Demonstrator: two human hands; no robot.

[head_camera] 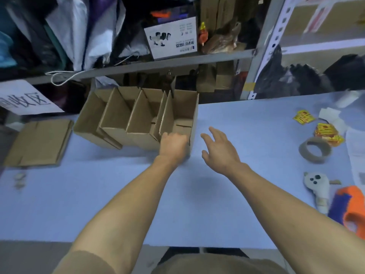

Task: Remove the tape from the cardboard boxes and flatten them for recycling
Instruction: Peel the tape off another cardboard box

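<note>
A row of open cardboard boxes (138, 117) is standing at the centre of the frame, toward the far edge of the pale blue surface (122, 194), their flaps up and their openings facing the camera. The left hand (173, 144) is gripping the near rim of the rightmost box, its fingers curling over the edge and out of sight inside. The right hand (219, 150) is hovering just right of that box, apart from it, with its fingers spread and relaxed, holding nothing.

At the left edge of the frame a flattened cardboard sheet (39, 143) is lying flat on the surface, near the row of boxes but not touching it. Toward the right edge a roll of brown tape (314, 150) is resting, with yellow packets (326, 133) just behind it and a white tape dispenser (318, 186) lying nearer the camera. An orange and blue object (349, 206) is sitting in the lower right. Cluttered shelving (167, 62) is filling the upper part of the frame.
</note>
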